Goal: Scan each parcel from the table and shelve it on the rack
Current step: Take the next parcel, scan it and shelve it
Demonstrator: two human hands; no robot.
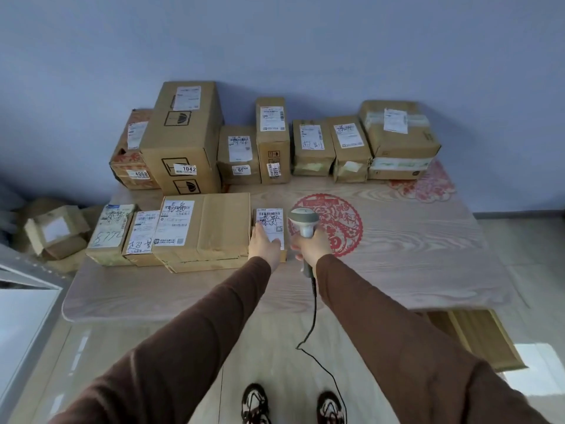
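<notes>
At the near edge of the pale wood-grain table (397, 270), seen from the head camera, the left hand (265, 244) rests on a small brown cardboard parcel with a white shipping label (270, 223), fingers laid over its near end; whether they curl round its edge I cannot tell. The right hand (310, 247) is wrapped round the handle of a grey corded barcode scanner (304, 220), whose head hangs just beside the parcel's right side. This looks like the scanning step for this one parcel. Next, the scanner head likely needs tilting toward the label's barcode, with the left fingers kept off the print. Three more labelled cardboard boxes (201, 228) sit touching to its left, and a row of taller cardboard boxes (275, 142) lines the blue wall (305, 41). No rack is in view.
</notes>
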